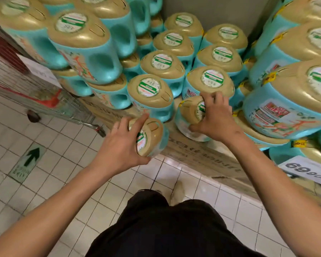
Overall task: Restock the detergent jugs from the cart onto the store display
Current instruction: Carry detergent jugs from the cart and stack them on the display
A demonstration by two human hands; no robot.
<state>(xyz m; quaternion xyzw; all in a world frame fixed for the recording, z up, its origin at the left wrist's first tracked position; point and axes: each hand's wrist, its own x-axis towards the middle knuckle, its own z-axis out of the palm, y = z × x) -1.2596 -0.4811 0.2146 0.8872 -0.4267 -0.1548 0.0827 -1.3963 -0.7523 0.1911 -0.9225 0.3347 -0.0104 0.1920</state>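
Left: cart (50, 103).
In my left hand (119, 143): near jug (154, 130).
In my right hand (217, 119): farther jug (190, 110), on box (193, 154).
Behind both: stacked jugs (161, 62).

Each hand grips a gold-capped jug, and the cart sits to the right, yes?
No: the head view shows the cart on the left. The left hand grips the near jug, the right hand the far jug.

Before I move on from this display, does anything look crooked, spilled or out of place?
The left jug, gripped by the left hand, tips toward the aisle at the edge of the cardboard base; the right jug, gripped by the right hand, leans too. Stacked jugs behind stand straight. No spill shows.
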